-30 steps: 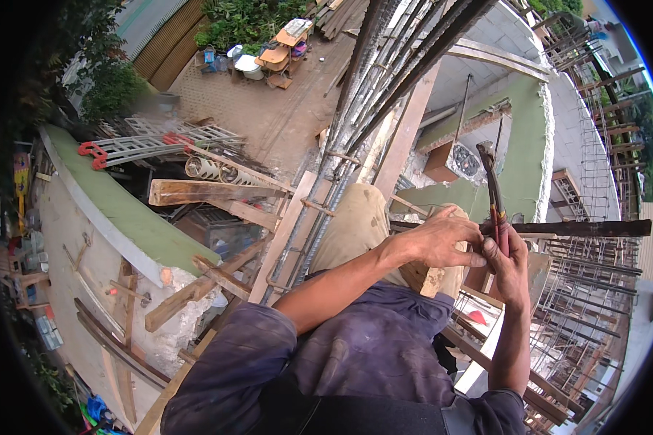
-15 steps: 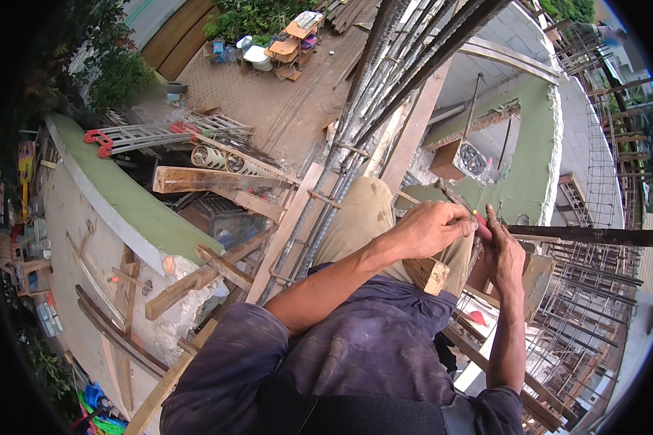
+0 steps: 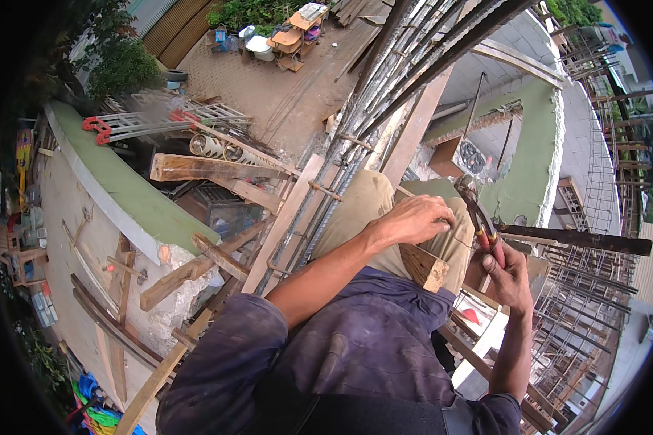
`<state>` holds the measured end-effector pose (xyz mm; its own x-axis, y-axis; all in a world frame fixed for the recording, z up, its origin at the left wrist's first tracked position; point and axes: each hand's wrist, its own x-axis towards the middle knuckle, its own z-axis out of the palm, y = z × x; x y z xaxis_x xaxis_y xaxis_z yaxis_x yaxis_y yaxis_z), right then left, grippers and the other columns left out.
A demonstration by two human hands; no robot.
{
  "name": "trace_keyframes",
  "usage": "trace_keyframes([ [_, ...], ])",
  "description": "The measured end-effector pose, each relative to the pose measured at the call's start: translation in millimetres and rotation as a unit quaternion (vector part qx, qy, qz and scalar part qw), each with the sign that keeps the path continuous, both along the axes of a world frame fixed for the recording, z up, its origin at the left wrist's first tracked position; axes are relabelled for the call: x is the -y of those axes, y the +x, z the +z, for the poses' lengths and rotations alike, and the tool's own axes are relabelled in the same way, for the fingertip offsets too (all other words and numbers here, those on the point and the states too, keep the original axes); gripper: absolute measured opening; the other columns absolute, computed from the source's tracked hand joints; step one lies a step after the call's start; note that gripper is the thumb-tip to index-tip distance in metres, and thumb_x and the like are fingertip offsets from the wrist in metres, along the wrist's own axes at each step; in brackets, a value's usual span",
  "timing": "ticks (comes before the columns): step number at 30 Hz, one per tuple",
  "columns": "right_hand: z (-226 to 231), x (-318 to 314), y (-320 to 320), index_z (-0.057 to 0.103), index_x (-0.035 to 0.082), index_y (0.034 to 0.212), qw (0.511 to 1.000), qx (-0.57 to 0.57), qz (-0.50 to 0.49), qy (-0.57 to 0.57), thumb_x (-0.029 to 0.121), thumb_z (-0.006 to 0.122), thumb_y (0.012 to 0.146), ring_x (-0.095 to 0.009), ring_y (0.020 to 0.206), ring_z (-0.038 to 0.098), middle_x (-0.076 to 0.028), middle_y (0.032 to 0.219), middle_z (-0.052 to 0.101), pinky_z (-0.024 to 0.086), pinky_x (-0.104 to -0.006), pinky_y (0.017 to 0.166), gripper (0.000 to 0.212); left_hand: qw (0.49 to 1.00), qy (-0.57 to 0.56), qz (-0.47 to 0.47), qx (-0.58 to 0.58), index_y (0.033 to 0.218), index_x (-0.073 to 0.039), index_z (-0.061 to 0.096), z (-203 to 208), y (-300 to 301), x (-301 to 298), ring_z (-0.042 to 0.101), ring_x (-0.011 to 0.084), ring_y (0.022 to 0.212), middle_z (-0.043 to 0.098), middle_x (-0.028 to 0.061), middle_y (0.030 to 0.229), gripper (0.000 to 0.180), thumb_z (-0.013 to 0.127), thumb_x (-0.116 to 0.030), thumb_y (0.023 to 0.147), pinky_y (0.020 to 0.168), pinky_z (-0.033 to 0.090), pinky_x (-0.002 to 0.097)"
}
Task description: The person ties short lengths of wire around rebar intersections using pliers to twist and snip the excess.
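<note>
My right hand point(image 3: 509, 274) is wrapped round the red handles of a pair of end-cutting pincers point(image 3: 477, 210). Their dark metal head points up and away, above my knee. My left hand point(image 3: 419, 219) hovers over my trouser leg, left of the pincers and apart from them. Its fingers are curled with the tips pressed together; a thin dark strand seems to run from them, too fine to name. Just below that hand, a short wooden block point(image 3: 426, 268) sticks out across my lap.
A bundle of steel rebar point(image 3: 406, 65) rises ahead, beside wooden planks point(image 3: 286, 225). Rough timber beams point(image 3: 210, 168) jut out at left, near a green-topped wall point(image 3: 123, 181). A dark bar point(image 3: 580, 239) extends right. Far below lie a ladder point(image 3: 167, 122) and paved ground point(image 3: 247, 87).
The pincers have swung upright in my right hand, their head now pointing away. My left hand has come off them and moved slightly left; the right has dropped a little.
</note>
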<state>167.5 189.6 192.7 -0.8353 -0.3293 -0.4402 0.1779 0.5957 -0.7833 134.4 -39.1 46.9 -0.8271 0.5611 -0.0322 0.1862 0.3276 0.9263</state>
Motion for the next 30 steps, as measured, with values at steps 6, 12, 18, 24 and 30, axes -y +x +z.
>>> trace_keyframes([
  [6,-22,29,7,0.063,-0.001,0.119,0.996,-0.026,-0.068,-0.060,0.033,0.066,0.097,-0.005,0.066,0.051,0.001,0.079,0.060,0.041,-0.0215,0.057,0.041,0.963,0.079,0.053,-0.250,0.113,-0.006,0.065,27,23,-10,0.059,0.0332,0.113,0.066,0.0132,0.109,0.042,0.063,-0.042,0.092,0.094,0.046,0.0445],
  [12,-8,28,-3,0.055,0.000,0.136,0.991,-0.047,-0.124,-0.001,0.033,0.065,0.097,-0.005,0.068,0.052,0.000,0.084,0.064,0.044,-0.0217,0.060,0.052,0.976,0.188,0.090,0.064,0.107,0.001,0.064,53,37,-7,0.064,0.0276,0.075,0.066,0.0179,0.081,0.043,0.062,-0.041,0.096,0.068,0.048,0.0411],
  [18,-20,1,-13,0.055,0.017,0.140,0.889,-0.297,0.173,0.304,0.015,0.062,0.089,-0.032,0.089,0.064,-0.011,0.093,0.067,0.047,-0.0424,0.081,0.052,0.947,0.200,0.232,0.095,0.096,0.002,0.069,52,22,9,0.041,0.0057,0.058,0.046,-0.0010,0.060,0.035,0.056,-0.029,0.102,0.052,0.034,0.0274],
  [24,-1,1,-1,0.059,0.013,0.135,0.957,-0.101,0.220,0.161,0.015,0.068,0.086,-0.026,0.092,0.067,-0.012,0.104,0.070,0.050,-0.0364,0.085,0.051,0.946,0.144,0.226,0.183,0.087,-0.002,0.072,-14,8,18,0.039,0.0069,0.051,0.046,-0.0026,0.055,0.035,0.057,-0.030,0.100,0.048,0.032,0.0292],
  [30,-32,-41,3,0.057,0.001,0.135,0.978,0.086,-0.071,-0.174,0.025,0.068,0.094,-0.011,0.090,0.063,-0.008,0.112,0.070,0.051,-0.0284,0.084,0.049,0.895,0.155,0.041,0.417,0.093,-0.003,0.072,2,8,49,0.030,0.0014,0.052,0.039,-0.0098,0.057,0.031,0.061,-0.032,0.099,0.048,0.021,0.0227],
])
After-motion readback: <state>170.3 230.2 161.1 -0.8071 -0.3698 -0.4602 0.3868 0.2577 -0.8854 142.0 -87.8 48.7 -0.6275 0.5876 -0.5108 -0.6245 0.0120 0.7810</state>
